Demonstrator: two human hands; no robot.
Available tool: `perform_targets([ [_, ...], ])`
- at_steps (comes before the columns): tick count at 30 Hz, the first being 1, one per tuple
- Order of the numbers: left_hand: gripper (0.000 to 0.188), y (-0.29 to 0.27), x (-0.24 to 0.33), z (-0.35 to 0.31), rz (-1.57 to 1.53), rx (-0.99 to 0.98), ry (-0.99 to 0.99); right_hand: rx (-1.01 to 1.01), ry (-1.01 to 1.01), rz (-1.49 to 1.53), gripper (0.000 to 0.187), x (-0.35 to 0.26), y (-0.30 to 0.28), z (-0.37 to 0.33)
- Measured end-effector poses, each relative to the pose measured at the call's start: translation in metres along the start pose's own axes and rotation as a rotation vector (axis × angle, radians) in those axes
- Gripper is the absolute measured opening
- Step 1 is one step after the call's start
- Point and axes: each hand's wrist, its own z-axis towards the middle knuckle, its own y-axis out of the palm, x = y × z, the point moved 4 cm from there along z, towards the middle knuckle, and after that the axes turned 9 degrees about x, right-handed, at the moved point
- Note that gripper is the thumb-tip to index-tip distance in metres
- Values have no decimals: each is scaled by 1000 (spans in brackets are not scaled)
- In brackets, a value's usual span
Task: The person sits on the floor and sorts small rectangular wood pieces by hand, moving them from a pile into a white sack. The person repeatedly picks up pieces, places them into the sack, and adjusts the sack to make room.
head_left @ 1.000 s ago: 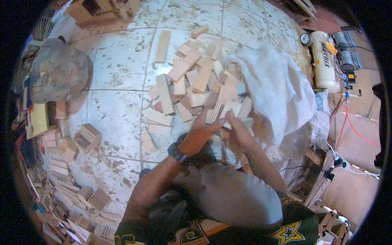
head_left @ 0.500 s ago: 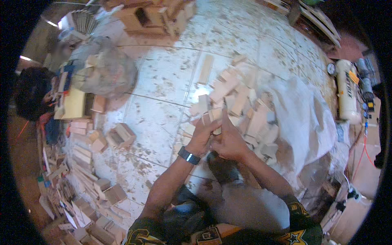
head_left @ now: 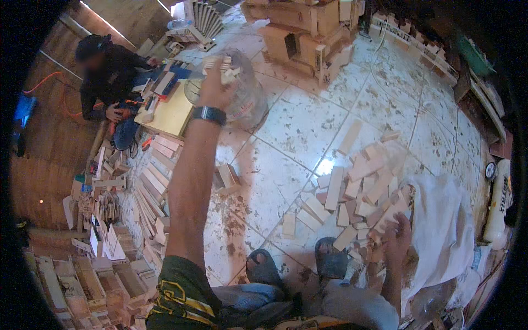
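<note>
My left arm, with a dark watch on the wrist, is stretched forward and left. My left hand (head_left: 215, 91) is over a clear plastic bag (head_left: 250, 104), closed on a few small pale wooden pieces (head_left: 218, 64); its fingers are partly hidden. Low at the right, my right hand (head_left: 397, 236) reaches to the edge of a pile of wooden blocks (head_left: 358, 206), its fingers apart and bent beside a long block (head_left: 393, 213). Whether it touches that block is hard to see. A pale cloth sheet (head_left: 440, 231) lies right of this hand.
A person (head_left: 113, 77) in dark clothes sits at the far left behind a yellow board (head_left: 165, 113). Wooden box frames (head_left: 300, 44) are stacked at the back. Wood strips (head_left: 148, 190) and trays (head_left: 82, 280) lie left; an air compressor tank (head_left: 499, 206) stands right.
My hands, together over the pile before, have parted. The left has gone forward to the bag with wooden pieces; the right has dropped to the pile's right edge. The view has swung left.
</note>
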Motion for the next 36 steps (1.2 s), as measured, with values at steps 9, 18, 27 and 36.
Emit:
perform_targets([
  [9,79,126,99,-264,-514,-506,-382,192,-107,-567,28,57,-104,-48],
  [18,26,151,212,-499,-659,-1271,567,-116,425,-856,47,130,-199,-64],
  [27,27,166,203,-520,-342,-858,562,214,601,-528,64,194,-172,-116],
  [36,39,177,214,-541,-196,-899,529,104,675,-33,43,162,-146,-99],
])
